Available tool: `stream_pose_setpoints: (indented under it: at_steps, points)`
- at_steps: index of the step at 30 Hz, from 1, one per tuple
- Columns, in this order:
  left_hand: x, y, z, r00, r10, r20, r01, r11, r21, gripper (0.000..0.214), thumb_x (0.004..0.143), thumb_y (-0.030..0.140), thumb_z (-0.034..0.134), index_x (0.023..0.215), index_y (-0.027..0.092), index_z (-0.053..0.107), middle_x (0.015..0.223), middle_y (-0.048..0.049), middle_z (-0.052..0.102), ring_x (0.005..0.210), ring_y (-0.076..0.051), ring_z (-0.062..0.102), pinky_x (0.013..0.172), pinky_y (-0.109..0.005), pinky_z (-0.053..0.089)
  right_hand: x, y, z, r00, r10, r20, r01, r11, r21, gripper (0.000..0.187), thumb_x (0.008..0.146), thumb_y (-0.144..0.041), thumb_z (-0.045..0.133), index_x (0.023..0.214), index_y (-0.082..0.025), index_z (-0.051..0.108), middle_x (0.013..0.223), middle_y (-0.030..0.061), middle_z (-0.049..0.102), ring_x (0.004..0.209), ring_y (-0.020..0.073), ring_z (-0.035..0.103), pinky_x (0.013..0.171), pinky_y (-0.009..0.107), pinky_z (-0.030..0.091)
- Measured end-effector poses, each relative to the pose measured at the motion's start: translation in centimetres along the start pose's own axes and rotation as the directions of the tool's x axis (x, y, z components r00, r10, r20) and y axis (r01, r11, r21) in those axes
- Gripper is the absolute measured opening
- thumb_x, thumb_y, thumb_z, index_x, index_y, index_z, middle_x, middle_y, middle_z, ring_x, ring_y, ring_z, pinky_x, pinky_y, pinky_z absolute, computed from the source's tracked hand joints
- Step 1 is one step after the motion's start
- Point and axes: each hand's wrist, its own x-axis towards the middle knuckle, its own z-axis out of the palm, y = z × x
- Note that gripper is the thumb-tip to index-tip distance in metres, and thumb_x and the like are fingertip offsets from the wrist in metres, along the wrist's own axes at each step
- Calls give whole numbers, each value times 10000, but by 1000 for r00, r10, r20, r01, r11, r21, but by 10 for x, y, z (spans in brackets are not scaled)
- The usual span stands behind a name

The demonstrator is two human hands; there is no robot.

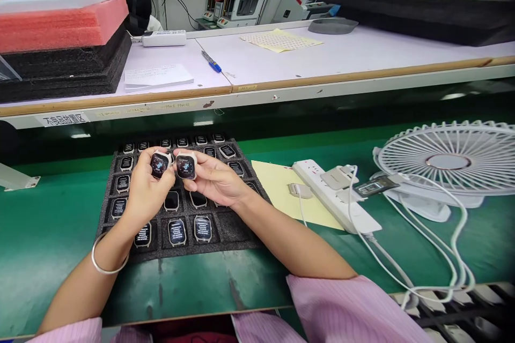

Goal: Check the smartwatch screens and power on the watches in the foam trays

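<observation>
Holding one small watch body apiece, both hands hover above the black foam tray (237, 238) on the green table (48, 225). The left hand (147, 193) grips the left watch body (160, 165), the right hand (215, 179) pinches the right watch body (185, 166), screens up, nearly touching. A power strip (336, 198) and white fan (448, 163) sit to the right.

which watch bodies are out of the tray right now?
Two: one in the left hand, one in the right hand, side by side above the foam tray. The rest sit in tray pockets.
</observation>
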Motion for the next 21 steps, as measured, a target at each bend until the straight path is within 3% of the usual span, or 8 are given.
stream_pose_setpoints:
  at_steps: [8, 15, 21]
  points:
    - [2, -4, 0, 1000, -5, 17, 6, 999, -47, 393, 738, 358, 685, 1077, 204, 560, 921, -16, 588, 819, -177, 579, 769, -315, 471, 0, 0, 1, 1000, 0, -31, -1, 999, -34, 458, 778, -284, 834, 1199, -201, 674, 1031, 56, 671, 672, 120, 504, 627, 270, 459]
    - [2, -3, -1, 1000, 6, 17, -6, 1000, 24, 360, 743, 360, 664, 1054, 197, 581, 904, -11, 598, 803, -176, 570, 755, -320, 455, 0, 1, 0, 1000, -13, 10, 13, 1000, -24, 427, 800, -281, 832, 1188, -195, 679, 1022, 48, 662, 672, 110, 519, 626, 256, 454]
    - [3, -1, 0, 1000, -14, 27, 15, 999, -40, 383, 725, 360, 691, 1050, 191, 577, 887, -9, 591, 798, -170, 554, 748, -307, 458, 1, 0, -2, 1000, 0, 8, 0, 1000, -12, 435, 810, -274, 817, 1210, -190, 664, 1021, 42, 653, 668, 108, 526, 636, 260, 459]
